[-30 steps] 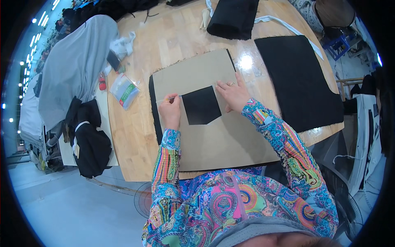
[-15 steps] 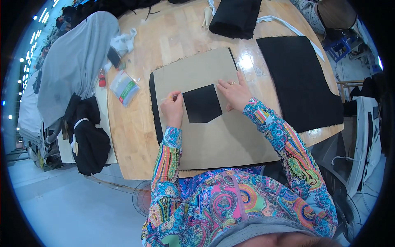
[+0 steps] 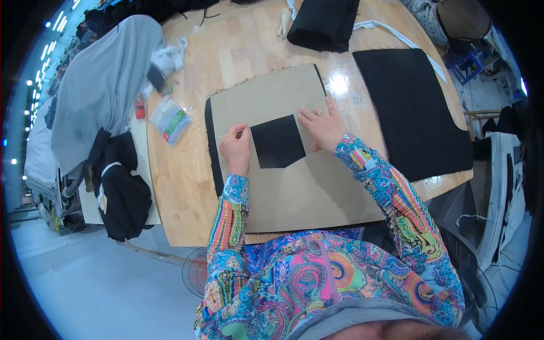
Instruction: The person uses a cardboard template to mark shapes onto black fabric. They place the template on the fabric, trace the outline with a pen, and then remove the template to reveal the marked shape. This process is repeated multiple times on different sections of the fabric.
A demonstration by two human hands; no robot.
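Leftward from beige sheet [image 3: 286,195], labelled packet [image 3: 171,120]

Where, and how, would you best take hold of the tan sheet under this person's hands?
Probably at the middle of the near edge of the tan sheet, coming from the person's side, pinched from above and below. The sheet lies flat, so its outer edges seem easiest to pinch, and that stretch is uncovered: the left hand and right hand sit farther up.

The left hand [image 3: 234,152] pinches a thin tool [image 3: 239,134], perhaps a pencil, left of a black five-sided shape [image 3: 277,141]; the right hand [image 3: 326,129] rests on the beige sheet [image 3: 300,198].
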